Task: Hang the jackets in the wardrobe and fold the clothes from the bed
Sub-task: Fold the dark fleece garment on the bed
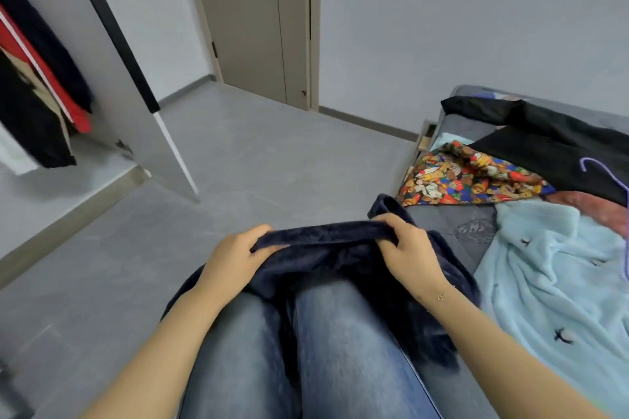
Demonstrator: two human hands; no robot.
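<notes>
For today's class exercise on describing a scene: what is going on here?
A seated person grips a dark blue fleece garment across their lap, left hand and right hand each holding its top edge. A light blue fleece, a patterned shirt and a black jacket lie on the bed. Clothes already hang in the open wardrobe.

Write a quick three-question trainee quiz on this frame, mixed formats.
1. True or false: both hands grip the navy fleece garment over the lap.
2. The purple hanger lies on: A) the floor, B) the black jacket, C) the wardrobe door.
3. Fill in: the light blue fleece has small ____ bird marks.

Key: 1 true: left hand and right hand curl their fingers round it. 2 B. 3 black.
</notes>
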